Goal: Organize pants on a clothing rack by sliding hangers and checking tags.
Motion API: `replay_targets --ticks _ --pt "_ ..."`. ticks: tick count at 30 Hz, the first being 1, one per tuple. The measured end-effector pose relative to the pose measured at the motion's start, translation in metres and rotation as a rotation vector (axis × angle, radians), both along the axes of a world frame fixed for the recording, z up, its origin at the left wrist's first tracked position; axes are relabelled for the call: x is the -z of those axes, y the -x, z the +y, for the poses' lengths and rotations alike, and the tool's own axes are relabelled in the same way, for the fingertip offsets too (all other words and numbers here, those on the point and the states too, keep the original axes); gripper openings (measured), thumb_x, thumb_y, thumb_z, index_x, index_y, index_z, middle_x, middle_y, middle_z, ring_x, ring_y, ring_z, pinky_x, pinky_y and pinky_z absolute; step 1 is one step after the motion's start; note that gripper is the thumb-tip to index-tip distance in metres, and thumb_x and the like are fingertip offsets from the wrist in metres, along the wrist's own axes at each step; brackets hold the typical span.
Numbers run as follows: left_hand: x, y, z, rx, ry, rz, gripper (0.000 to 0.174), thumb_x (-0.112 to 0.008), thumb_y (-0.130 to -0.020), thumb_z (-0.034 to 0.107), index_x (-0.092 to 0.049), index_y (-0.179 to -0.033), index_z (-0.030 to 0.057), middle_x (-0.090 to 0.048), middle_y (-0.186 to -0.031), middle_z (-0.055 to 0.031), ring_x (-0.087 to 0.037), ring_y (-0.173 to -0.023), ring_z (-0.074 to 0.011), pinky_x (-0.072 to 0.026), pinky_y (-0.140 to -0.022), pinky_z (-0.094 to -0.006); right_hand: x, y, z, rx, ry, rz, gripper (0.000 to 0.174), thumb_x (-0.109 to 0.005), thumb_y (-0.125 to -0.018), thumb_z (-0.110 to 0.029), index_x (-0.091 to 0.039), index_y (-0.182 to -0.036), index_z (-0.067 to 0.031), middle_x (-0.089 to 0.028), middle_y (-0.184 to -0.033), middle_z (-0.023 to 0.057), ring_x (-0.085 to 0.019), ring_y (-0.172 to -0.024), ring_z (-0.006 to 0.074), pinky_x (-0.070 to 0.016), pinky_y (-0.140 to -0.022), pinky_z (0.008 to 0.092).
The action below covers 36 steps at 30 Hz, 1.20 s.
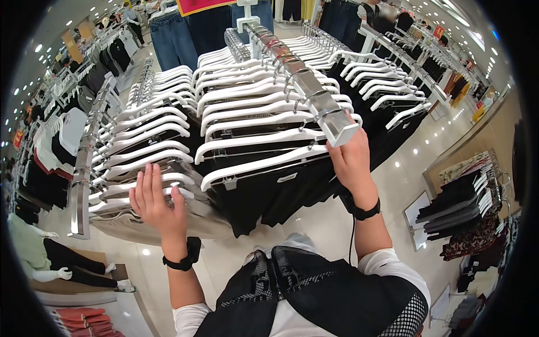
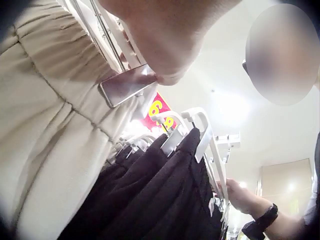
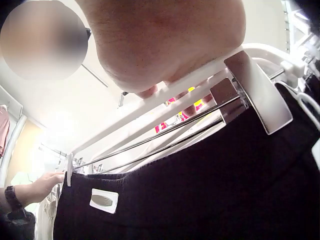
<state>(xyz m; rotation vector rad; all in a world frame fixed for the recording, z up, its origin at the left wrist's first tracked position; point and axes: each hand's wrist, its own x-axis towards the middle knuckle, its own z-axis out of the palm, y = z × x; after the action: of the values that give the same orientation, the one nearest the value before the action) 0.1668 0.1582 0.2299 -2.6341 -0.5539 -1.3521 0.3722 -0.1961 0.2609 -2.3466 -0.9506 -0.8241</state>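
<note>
White hangers with black trousers (image 1: 269, 196) hang from the middle chrome rail (image 1: 303, 73). At that rail's end my right hand (image 1: 352, 160) grips the front white hanger (image 1: 264, 164), its fingertips showing behind the hanger bars in the right wrist view. My left hand (image 1: 157, 205) lies over the white hangers (image 1: 143, 154) on the left rail, its fingers straight and thumb spread. Beige trousers (image 2: 50, 100) hang beneath it, held by a metal clip (image 2: 127, 86) close to the palm. A white tag (image 3: 104, 200) is on the black waistband.
The left rail (image 1: 85, 168) ends near my left arm. To the right, another rail (image 1: 404, 59) carries more hangers and black clothes. A mannequin (image 1: 50, 258) sits at the lower left, and folded coral clothes (image 1: 87, 321) lie below it. Pale tiled floor (image 1: 314, 224) shows between the racks.
</note>
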Motion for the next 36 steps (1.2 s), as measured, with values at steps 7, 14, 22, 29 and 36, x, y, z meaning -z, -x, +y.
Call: replay_targets --ticks 7,14,22,29,36 --pt "0.002 -0.001 -0.033 -0.079 0.047 -0.04 0.044 -0.05 -0.1 0.014 -0.06 -0.143 0.0066 -0.057 -0.148 -0.014 -0.045 -0.144 -0.0343 -0.0233 -0.122 -0.0514 -0.001 -0.005 -0.001 -0.052 -0.086 -0.058 0.04 -0.066 -0.091 -0.02 -0.068 -0.128 -0.0058 -0.062 -0.139 0.0154 -0.054 -0.133 0.0377 -0.0392 -0.106 0.0489" --pt "0.006 -0.024 -0.096 0.0 0.193 -0.219 0.041 -0.047 -0.103 0.016 -0.062 -0.138 -0.0003 -0.056 -0.148 -0.0187 -0.043 -0.144 -0.0418 -0.0276 -0.12 -0.0523 -0.001 -0.027 -0.037 -0.292 -0.213 -0.023 0.03 -0.067 -0.084 -0.008 -0.072 -0.114 -0.0036 -0.068 -0.127 0.0149 -0.062 -0.124 0.0331 -0.0456 -0.102 0.044" --pt "-0.005 -0.05 -0.176 0.043 0.171 -0.193 0.042 -0.051 -0.101 0.017 -0.061 -0.139 0.0011 -0.053 -0.15 -0.0209 -0.042 -0.144 -0.045 -0.0308 -0.118 -0.0524 0.004 -0.062 -0.069 -0.44 -0.242 0.005 0.04 -0.068 -0.083 -0.007 -0.07 -0.122 -0.0039 -0.065 -0.132 0.0167 -0.06 -0.126 0.0368 -0.0449 -0.103 0.0461" --pt "0.019 -0.048 -0.212 -0.115 0.179 -0.15 0.054 -0.059 -0.098 0.01 -0.048 -0.15 0.0013 -0.043 -0.158 -0.0195 -0.036 -0.148 -0.0415 -0.0281 -0.12 -0.0501 0.009 -0.081 -0.074 -0.569 -0.233 0.005 0.049 -0.072 -0.078 -0.005 -0.068 -0.127 -0.0059 -0.065 -0.131 0.0147 -0.059 -0.127 0.0368 -0.0437 -0.104 0.0465" --pt "0.013 -0.043 -0.217 -0.152 0.201 -0.12 0.061 -0.064 -0.089 -0.001 -0.05 -0.148 0.0043 -0.046 -0.155 -0.0178 -0.039 -0.147 -0.0401 -0.0313 -0.119 -0.0486 0.015 -0.085 -0.075 -0.607 -0.242 0.024 0.047 -0.073 -0.079 -0.006 -0.068 -0.126 -0.0066 -0.065 -0.129 0.0132 -0.057 -0.129 0.0368 -0.042 -0.105 0.0473"
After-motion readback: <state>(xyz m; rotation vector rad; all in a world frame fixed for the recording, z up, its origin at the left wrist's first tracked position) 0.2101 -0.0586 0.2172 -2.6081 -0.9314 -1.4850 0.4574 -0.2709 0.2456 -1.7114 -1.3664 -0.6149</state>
